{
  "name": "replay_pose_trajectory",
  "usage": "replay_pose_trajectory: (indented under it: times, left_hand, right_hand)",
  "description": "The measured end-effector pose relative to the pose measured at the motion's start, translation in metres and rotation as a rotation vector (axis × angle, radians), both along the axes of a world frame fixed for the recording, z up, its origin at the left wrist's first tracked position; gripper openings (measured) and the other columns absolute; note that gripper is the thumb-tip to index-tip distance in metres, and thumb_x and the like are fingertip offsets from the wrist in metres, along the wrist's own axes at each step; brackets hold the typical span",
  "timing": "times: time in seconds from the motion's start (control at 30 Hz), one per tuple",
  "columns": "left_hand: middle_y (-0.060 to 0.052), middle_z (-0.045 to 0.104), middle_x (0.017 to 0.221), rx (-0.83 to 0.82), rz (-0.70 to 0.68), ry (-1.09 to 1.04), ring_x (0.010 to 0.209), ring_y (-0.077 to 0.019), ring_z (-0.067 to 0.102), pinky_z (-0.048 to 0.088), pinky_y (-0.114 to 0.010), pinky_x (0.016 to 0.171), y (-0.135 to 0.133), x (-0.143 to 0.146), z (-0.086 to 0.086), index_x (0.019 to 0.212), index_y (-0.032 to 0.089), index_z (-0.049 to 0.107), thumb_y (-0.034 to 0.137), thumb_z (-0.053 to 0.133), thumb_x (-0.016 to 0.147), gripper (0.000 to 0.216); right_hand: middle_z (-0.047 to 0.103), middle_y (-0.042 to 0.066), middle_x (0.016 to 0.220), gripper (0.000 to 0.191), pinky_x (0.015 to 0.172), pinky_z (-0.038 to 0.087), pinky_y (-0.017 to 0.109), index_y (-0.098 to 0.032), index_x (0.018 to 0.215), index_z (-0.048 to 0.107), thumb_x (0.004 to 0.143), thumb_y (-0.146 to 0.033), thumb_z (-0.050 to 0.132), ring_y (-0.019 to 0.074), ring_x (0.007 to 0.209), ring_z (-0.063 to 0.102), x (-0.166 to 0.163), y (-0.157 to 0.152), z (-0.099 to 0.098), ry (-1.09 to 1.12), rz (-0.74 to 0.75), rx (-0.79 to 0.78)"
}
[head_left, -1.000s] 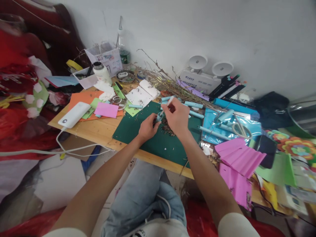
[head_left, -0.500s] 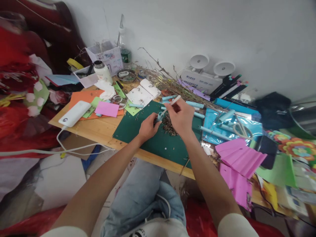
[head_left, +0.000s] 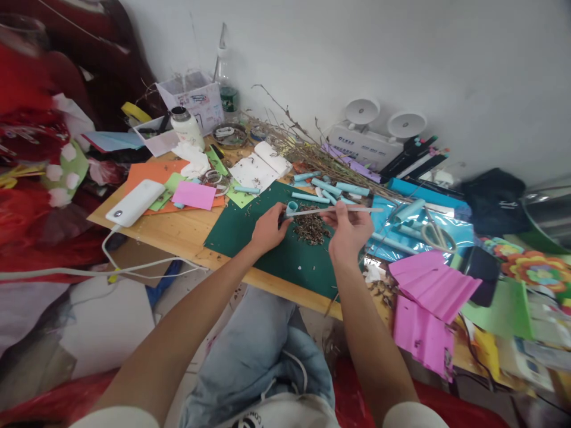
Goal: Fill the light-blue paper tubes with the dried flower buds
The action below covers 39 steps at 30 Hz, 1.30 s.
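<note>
Green mat under your work, likely catching spills; dark bits heaped in easy reach. Left hand: fingers closed round blue tube, mouth up, seemingly steadying it. Right hand: thumb and fingers pinch pale stick, one end at tube. Beyond: more tubes.

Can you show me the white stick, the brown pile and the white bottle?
White stick (head_left: 366, 209), head view: its right part.
Brown pile (head_left: 311, 229), head view: its middle.
White bottle (head_left: 189, 131), head view: its body.

Wooden table bears green mat, probably twigs
</note>
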<state>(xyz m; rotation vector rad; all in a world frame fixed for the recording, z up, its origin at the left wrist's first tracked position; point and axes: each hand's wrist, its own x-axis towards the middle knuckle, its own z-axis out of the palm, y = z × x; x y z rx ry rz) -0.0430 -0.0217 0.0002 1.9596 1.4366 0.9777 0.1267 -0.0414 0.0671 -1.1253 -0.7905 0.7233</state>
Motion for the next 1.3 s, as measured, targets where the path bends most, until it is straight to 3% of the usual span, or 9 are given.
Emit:
replay_pose_trajectory:
  times: [0.4, 0.57, 0.73, 0.93, 1.03, 1.17, 1.23, 1.3]
  left_hand:
    - [-0.005, 0.067, 0.100, 0.005, 0.015, 0.029, 0.084, -0.0182, 0.063, 0.048, -0.030, 0.072, 0.000, 0.001, 0.000, 0.105, 0.023, 0.051, 0.037, 0.054, 0.092, 0.019]
    - [-0.005, 0.066, 0.099, 0.001, 0.004, 0.000, 0.082, -0.0179, 0.064, 0.050, -0.030, 0.072, 0.000, 0.000, 0.001, 0.103, 0.023, 0.051, 0.038, 0.054, 0.092, 0.018]
    - [-0.005, 0.065, 0.099, 0.011, -0.009, -0.035, 0.083, -0.0179, 0.064, 0.053, -0.031, 0.074, 0.000, 0.000, 0.000, 0.103, 0.023, 0.050, 0.038, 0.053, 0.092, 0.019]
    - [-0.004, 0.065, 0.097, 0.015, 0.016, -0.037, 0.082, -0.0167, 0.064, 0.053, -0.030, 0.075, 0.000, 0.002, -0.002, 0.102, 0.024, 0.050, 0.037, 0.056, 0.091, 0.018]
    - [-0.004, 0.065, 0.097, 0.023, 0.025, -0.028, 0.080, -0.0162, 0.064, 0.052, -0.029, 0.074, 0.001, 0.003, -0.003, 0.102, 0.023, 0.051, 0.036, 0.056, 0.090, 0.018]
    - [-0.005, 0.066, 0.100, 0.029, 0.016, -0.032, 0.082, -0.0165, 0.064, 0.052, -0.029, 0.075, 0.001, 0.002, -0.002, 0.102, 0.023, 0.051, 0.035, 0.055, 0.090, 0.017]
    - [-0.005, 0.066, 0.099, 0.036, 0.017, -0.027, 0.082, -0.0166, 0.064, 0.051, -0.030, 0.076, 0.001, 0.002, -0.002, 0.102, 0.023, 0.051, 0.034, 0.055, 0.090, 0.017]
    - [-0.004, 0.065, 0.097, 0.040, 0.018, -0.011, 0.081, -0.0166, 0.063, 0.051, -0.029, 0.075, 0.000, 0.002, -0.001, 0.102, 0.023, 0.051, 0.034, 0.055, 0.090, 0.017]
  right_hand:
    - [0.069, -0.006, 0.065, 0.032, 0.051, 0.057, 0.019, -0.019, 0.081, 0.059, 0.073, -0.042, 0.079, 0.0108, 0.054, 0.069, -0.001, 0.016, 0.004, 0.159, -0.031, 0.044]
    - [0.069, -0.005, 0.065, 0.031, 0.051, 0.057, 0.020, -0.019, 0.081, 0.058, 0.076, -0.043, 0.077, 0.0115, 0.055, 0.069, 0.002, 0.009, 0.007, 0.117, -0.071, 0.072]
    - [0.069, -0.004, 0.066, 0.031, 0.053, 0.058, 0.025, -0.020, 0.082, 0.057, 0.081, -0.046, 0.073, 0.0135, 0.056, 0.069, 0.001, -0.004, 0.014, -0.067, -0.092, 0.124]
    - [0.066, -0.003, 0.066, 0.029, 0.059, 0.058, 0.028, -0.021, 0.080, 0.060, 0.082, -0.047, 0.072, 0.0143, 0.059, 0.068, -0.002, -0.005, 0.029, -0.339, 0.038, 0.155]
    - [0.065, -0.003, 0.067, 0.024, 0.062, 0.054, 0.029, -0.022, 0.080, 0.062, 0.087, -0.044, 0.066, 0.0138, 0.060, 0.065, -0.005, 0.007, 0.042, -0.554, 0.174, 0.130]
    - [0.061, -0.003, 0.061, 0.023, 0.066, 0.049, 0.031, -0.023, 0.071, 0.062, 0.084, -0.040, 0.071, 0.0148, 0.058, 0.059, -0.013, 0.030, 0.053, -0.921, 0.494, 0.044]
    - [0.061, -0.002, 0.061, 0.025, 0.067, 0.047, 0.031, -0.023, 0.070, 0.061, 0.083, -0.041, 0.072, 0.0152, 0.059, 0.057, -0.016, 0.038, 0.055, -1.013, 0.535, 0.031]
    - [0.061, -0.002, 0.063, 0.025, 0.068, 0.045, 0.030, -0.023, 0.073, 0.062, 0.085, -0.044, 0.069, 0.0148, 0.060, 0.055, -0.017, 0.041, 0.056, -1.018, 0.451, 0.041]
